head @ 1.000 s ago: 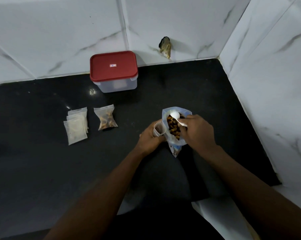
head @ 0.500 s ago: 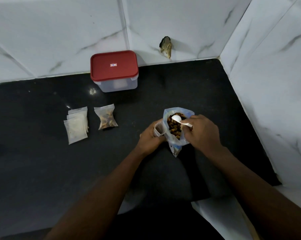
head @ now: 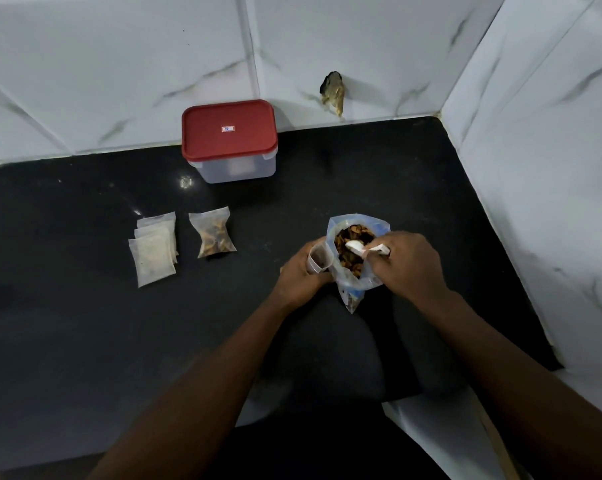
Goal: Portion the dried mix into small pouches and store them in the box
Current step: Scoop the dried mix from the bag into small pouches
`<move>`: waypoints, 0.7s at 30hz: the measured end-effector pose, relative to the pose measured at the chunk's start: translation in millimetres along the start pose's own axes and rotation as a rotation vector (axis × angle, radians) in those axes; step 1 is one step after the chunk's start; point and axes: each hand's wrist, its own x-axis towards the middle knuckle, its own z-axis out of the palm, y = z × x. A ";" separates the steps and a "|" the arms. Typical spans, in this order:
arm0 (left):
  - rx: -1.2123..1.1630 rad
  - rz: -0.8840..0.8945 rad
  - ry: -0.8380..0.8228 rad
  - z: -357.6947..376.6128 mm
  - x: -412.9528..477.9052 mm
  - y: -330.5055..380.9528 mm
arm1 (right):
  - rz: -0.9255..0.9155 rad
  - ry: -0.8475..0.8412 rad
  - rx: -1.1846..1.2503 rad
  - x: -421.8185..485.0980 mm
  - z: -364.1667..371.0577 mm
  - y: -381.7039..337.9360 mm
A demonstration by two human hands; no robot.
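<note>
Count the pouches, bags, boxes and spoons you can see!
Empty pouches: 3
Filled pouch: 1
Held pouch: 1
Big bag: 1
Box: 1
Spoon: 1
Total: 8

The glossy black table (head: 85, 341) runs into a white tiled corner. Against the back wall sits a clear box (head: 237, 169) with a red lid (head: 228, 129). Nearer, a stack of pale pouches (head: 154, 252) lies just beside one filled pouch (head: 213, 237), and an open bag of dried mix (head: 351, 292) stands well to their right.
</note>
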 end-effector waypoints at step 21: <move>0.080 -0.011 -0.010 -3.3 -7.0 1.4 | 0.402 -0.211 0.218 -0.4 11.5 -10.0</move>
